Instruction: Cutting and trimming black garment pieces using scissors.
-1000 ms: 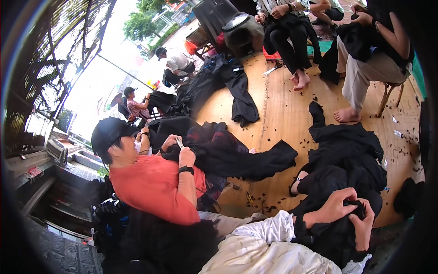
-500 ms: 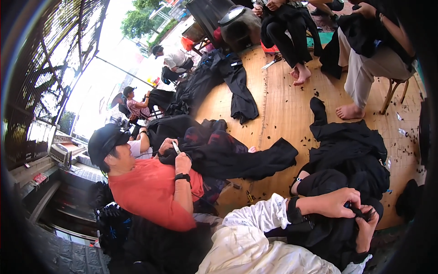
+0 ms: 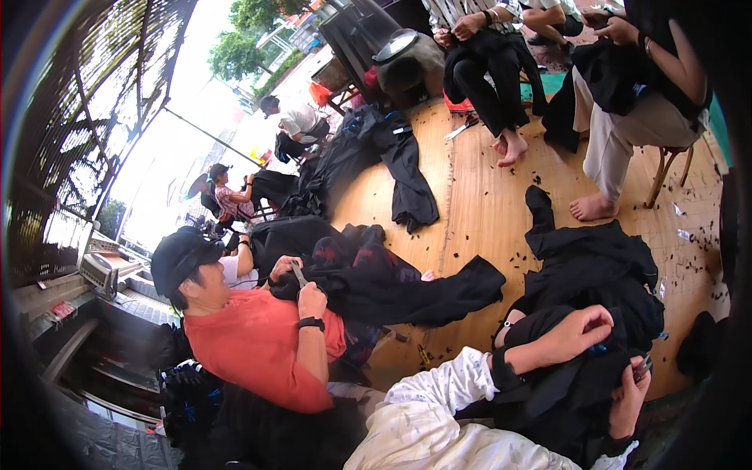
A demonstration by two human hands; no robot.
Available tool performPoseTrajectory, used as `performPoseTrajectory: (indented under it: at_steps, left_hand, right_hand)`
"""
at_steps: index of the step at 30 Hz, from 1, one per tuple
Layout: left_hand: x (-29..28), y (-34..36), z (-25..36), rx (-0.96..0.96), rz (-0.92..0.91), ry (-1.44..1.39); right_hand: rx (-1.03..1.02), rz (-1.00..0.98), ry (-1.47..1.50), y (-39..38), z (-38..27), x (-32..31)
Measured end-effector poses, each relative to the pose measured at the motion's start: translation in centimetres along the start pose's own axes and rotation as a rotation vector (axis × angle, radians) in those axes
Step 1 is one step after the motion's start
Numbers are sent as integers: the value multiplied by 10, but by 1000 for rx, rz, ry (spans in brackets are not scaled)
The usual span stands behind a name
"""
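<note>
Black garments (image 3: 572,392) cover my lap and spread forward over the board. My left hand (image 3: 580,334) is above them with its fingers curled together near a small blue bit (image 3: 597,347); whether it pinches anything is hidden. Lower and to its right, my right hand (image 3: 627,399) grips a small dark metal tool (image 3: 642,368), apparently thread snips, upright at the garment's edge. The two hands are apart.
A co-worker in red (image 3: 251,345) sits close at my left with black cloth and a metal tool. Other seated people (image 3: 486,70) handle black garments ahead. Garment piles (image 3: 407,188), scissors (image 3: 460,129) and small dark scraps lie on the wooden floor (image 3: 462,211).
My hands have separated: the left has risen slightly, the right has moved down with the small tool, now more visible. The view has shifted slightly.
</note>
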State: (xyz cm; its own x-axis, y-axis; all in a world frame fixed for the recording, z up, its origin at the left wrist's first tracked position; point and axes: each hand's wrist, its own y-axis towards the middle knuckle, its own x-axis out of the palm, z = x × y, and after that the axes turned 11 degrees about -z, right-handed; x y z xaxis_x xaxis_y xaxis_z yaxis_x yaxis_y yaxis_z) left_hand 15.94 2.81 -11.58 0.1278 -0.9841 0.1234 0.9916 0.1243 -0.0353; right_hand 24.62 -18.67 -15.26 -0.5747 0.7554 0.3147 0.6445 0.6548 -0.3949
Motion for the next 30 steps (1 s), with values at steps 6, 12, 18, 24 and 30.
performPoseTrajectory:
  at_steps: [6, 12, 18, 24, 30]
  left_hand:
    - [46, -50, 28, 230, -106, 760]
    - [29, -53, 69, 246, 21, 588]
    - [-30, -87, 53, -144, 335, -473]
    - [-22, -96, 38, -115, 314, -611]
    - [-32, -112, 34, -30, 308, -564]
  right_hand:
    - [-253, 54, -234, -13, -11, 6]
    - [-475, 79, -566, -21, -49, 36]
    - [-747, 163, -947, -9, -64, 29]
    - [-132, -134, -644, -71, -66, 39]
    - [-209, -217, -692, -27, -35, 28]
